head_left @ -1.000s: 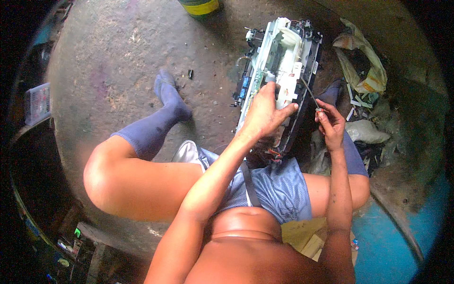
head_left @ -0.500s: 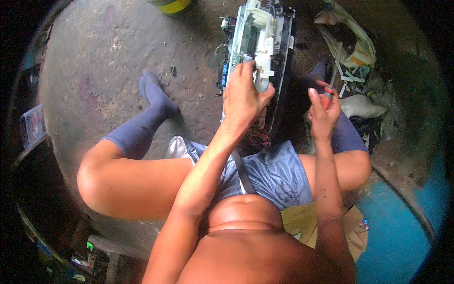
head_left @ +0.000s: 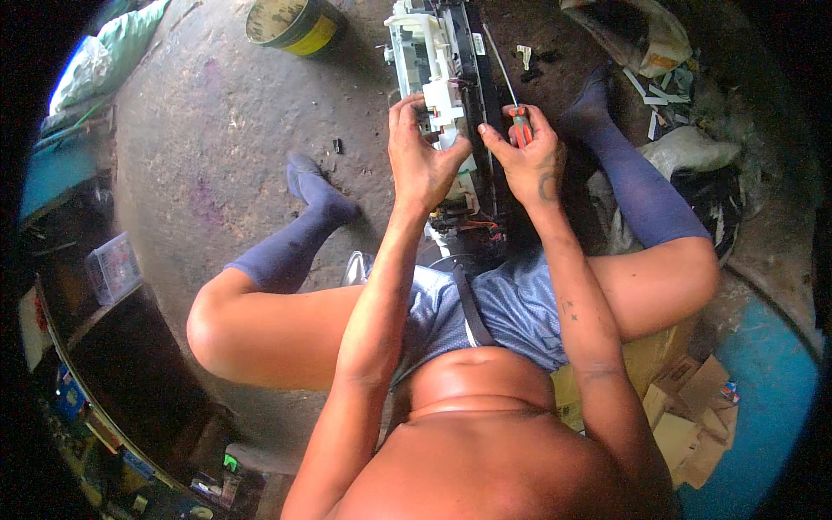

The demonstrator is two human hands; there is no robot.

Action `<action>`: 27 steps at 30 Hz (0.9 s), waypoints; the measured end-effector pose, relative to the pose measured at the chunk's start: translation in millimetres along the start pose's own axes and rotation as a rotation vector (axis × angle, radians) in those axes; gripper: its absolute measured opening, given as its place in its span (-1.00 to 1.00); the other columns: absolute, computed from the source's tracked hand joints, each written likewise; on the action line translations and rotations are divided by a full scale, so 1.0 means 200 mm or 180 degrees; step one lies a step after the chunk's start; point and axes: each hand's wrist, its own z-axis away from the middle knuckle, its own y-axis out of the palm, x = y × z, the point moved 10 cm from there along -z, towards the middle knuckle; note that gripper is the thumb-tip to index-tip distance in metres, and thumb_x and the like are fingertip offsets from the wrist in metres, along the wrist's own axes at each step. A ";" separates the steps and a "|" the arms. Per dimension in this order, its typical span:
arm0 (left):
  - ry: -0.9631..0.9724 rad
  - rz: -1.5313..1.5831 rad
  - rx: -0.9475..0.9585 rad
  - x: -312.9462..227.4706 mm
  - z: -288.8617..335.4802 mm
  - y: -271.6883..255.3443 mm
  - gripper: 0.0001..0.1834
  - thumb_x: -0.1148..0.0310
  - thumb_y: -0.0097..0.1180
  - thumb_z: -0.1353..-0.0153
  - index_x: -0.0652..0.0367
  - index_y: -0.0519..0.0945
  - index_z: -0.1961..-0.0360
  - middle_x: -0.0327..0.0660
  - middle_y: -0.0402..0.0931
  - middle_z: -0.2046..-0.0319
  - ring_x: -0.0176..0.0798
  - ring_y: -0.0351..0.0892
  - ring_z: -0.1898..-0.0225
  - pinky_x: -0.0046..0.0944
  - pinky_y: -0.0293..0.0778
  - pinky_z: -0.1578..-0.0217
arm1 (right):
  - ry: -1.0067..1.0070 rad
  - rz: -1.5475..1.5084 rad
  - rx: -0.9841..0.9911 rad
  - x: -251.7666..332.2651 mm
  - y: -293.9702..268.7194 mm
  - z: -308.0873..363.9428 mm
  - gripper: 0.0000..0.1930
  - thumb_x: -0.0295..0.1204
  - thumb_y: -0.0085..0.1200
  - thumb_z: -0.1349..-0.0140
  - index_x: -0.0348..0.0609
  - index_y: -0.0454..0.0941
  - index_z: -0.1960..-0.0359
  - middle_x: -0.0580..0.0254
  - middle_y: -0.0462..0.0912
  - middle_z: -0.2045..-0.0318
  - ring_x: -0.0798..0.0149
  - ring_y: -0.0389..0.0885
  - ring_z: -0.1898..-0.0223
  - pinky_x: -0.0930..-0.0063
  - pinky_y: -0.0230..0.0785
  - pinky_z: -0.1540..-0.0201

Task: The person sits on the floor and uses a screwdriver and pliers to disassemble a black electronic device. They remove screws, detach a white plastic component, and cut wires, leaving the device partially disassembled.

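Note:
A long, opened machine (head_left: pixel 476 104), which looks like a printer mechanism, stands on the floor between my legs. It has a dark casing and white plastic parts inside. My left hand (head_left: pixel 422 165) is closed around a white plastic part (head_left: pixel 445 102) in its middle, fingers on the left side and thumb on the right. Just right of the casing, my right hand (head_left: pixel 536 169) grips a screwdriver (head_left: pixel 521 128) by its red and grey handle. Its thin shaft points away from me along the machine's right side. Coloured wires (head_left: pixel 484 226) show at the machine's near end.
A dark bucket with a yellow band (head_left: pixel 309 36) stands at the far left. Small white (head_left: pixel 523 57) and black (head_left: pixel 337 146) pieces lie on the floor. Plastic bags (head_left: pixel 689 152) and white strips (head_left: pixel 659 95) are at the right, torn cardboard (head_left: pixel 693 420) at the lower right.
My right hand has come left, close to the machine, and the screwdriver's shaft now points forward. The machine's blue left-side parts no longer show. My left hand stays on it; the view has shifted.

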 end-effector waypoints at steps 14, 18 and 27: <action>-0.0387 0.0104 -0.0202 0.21 0.01 -0.14 -0.28 0.34 0.42 0.17 0.39 0.48 -0.07 0.04 0.53 0.04 -0.01 0.60 -0.01 -0.14 0.49 -0.10 | -0.0007 -0.0053 0.0599 0.02 -0.22 0.00 -0.72 -0.24 0.32 -0.27 -0.11 0.62 0.12 0.19 0.68 0.40 0.49 0.59 0.35 0.48 0.47 0.24; -0.0614 0.0456 -0.0160 0.31 0.03 -0.14 -0.23 0.33 0.45 0.16 0.40 0.45 -0.12 0.07 0.53 -0.01 -0.03 0.61 -0.04 -0.13 0.52 -0.08 | -0.0342 0.0811 0.1238 0.25 -0.42 0.13 -0.76 -0.35 0.27 -0.27 -0.13 0.62 0.07 0.17 0.74 0.33 0.42 0.69 0.30 0.45 0.50 0.20; -0.0800 0.1013 -0.0270 0.21 0.01 -0.04 -0.30 0.31 0.51 0.07 0.38 0.45 -0.06 0.02 0.65 0.15 -0.13 0.67 0.10 -0.18 0.56 0.02 | -0.0327 0.2045 0.2002 0.45 -0.57 0.35 -0.69 -0.42 0.32 -0.14 -0.24 0.70 0.07 0.00 0.76 0.13 0.13 0.78 0.09 0.37 0.55 0.01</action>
